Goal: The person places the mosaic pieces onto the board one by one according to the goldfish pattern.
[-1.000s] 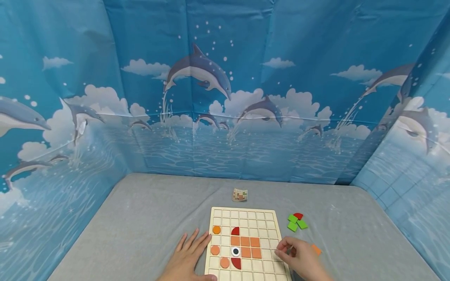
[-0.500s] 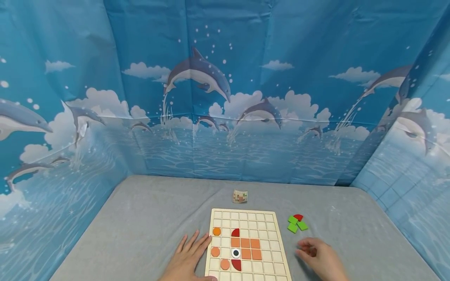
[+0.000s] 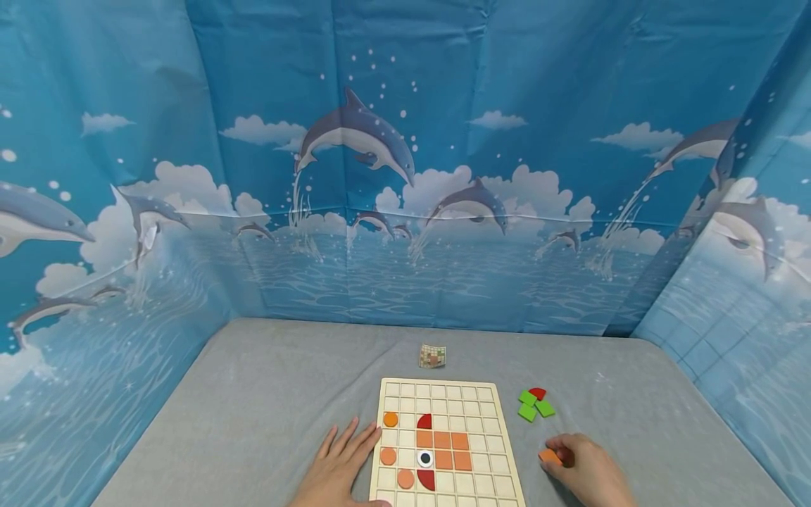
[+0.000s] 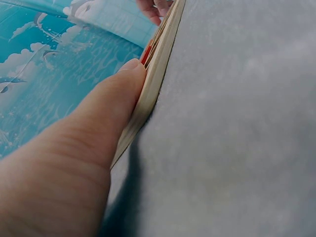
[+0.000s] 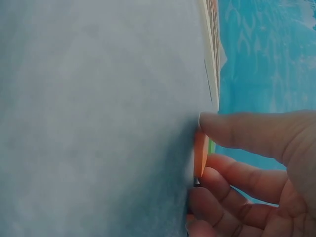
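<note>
A pale wooden grid board (image 3: 479, 424) lies on the grey cloth. Set in its cells are several orange square tiles (image 3: 443, 440), orange discs (image 3: 405, 479), red quarter-circle tiles (image 3: 426, 480) and a black-and-white eye disc (image 3: 425, 458). My left hand (image 3: 338, 461) rests with spread fingers at the board's left edge; in the left wrist view its thumb (image 4: 123, 81) touches the rim. To the right of the board, my right hand (image 3: 591, 466) pinches an orange tile (image 3: 550, 457) between thumb and fingers, low over the cloth. The right wrist view shows this tile (image 5: 200, 153) edge-on.
Green tiles (image 3: 528, 412) and a red quarter-circle tile (image 3: 537, 393) lie loose behind my right hand. A small patterned card (image 3: 433, 356) sits beyond the board. A blue dolphin-print curtain (image 3: 393, 274) closes off the back and sides of the table.
My right hand has moved right, off the board's right edge, and now pinches the orange tile on the cloth. The left hand stays put; the head view has shifted slightly.
</note>
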A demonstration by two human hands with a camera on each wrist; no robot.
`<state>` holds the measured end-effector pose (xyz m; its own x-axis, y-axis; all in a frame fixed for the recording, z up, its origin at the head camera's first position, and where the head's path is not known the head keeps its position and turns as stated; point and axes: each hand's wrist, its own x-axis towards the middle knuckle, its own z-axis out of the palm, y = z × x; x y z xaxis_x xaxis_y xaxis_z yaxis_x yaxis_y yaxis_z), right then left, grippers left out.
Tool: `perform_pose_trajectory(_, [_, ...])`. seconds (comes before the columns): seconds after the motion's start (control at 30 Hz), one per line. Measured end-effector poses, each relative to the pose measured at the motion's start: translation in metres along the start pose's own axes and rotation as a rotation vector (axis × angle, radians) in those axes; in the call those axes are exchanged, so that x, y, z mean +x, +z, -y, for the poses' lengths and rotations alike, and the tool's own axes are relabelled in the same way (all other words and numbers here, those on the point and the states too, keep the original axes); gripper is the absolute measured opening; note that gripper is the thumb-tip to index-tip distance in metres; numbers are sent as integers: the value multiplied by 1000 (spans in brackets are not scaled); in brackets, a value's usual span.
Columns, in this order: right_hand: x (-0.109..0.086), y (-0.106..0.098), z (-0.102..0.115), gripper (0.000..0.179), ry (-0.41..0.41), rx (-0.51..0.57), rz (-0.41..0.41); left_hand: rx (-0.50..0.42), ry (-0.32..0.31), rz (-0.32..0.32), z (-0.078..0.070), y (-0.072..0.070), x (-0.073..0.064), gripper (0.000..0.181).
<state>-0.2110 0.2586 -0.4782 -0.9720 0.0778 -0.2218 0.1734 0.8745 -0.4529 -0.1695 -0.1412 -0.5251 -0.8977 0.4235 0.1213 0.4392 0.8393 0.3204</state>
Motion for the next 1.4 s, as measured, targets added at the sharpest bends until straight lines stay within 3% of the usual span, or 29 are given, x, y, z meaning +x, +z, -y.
perform_pose_trajectory(0.4, [-7, -3, 2, 35, -27, -7, 10, 15, 11, -28, 2, 5, 0, 100])
perform_pose_trajectory(0.77, [-7, -2, 2, 33, 16, -7, 31, 35, 8, 4, 3, 4, 2, 99])
perform_pose_trajectory(1.4, [-12, 2, 1, 33, -32, 32, 19, 27, 4, -9, 2, 3, 1, 100])
